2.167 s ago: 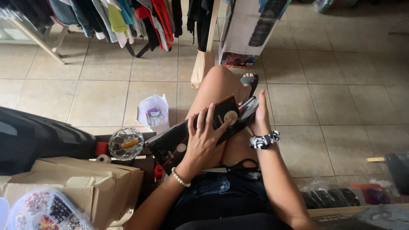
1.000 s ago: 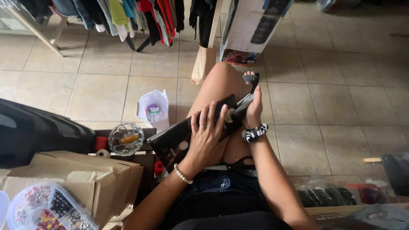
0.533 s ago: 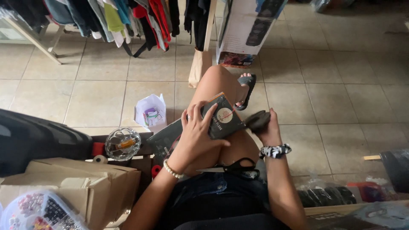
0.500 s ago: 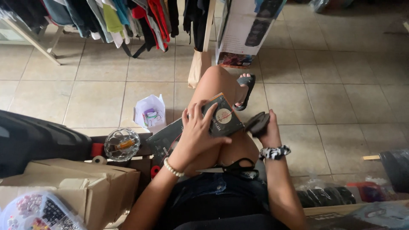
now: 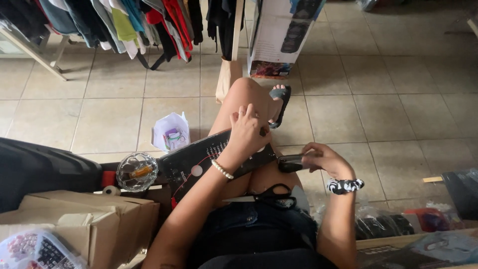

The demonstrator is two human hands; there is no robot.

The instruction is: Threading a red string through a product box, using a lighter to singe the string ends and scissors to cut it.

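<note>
On the lap, left hand (image 5: 247, 133) spread flat on black card (image 5: 199, 159), right hand (image 5: 321, 158) gripping dark tool (image 5: 290, 162), scissors (image 5: 264, 197) below

The left hand (image 5: 247, 133) covers part of the black card (image 5: 199, 159) on the knee. The dark thing (image 5: 290, 162) beside the card, in the right hand (image 5: 321, 159), is too blurred to name.

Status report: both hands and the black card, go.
Left hand flat on black card across thigh. Right hand grips dark tool at card's edge. Scissors on lap.
</note>
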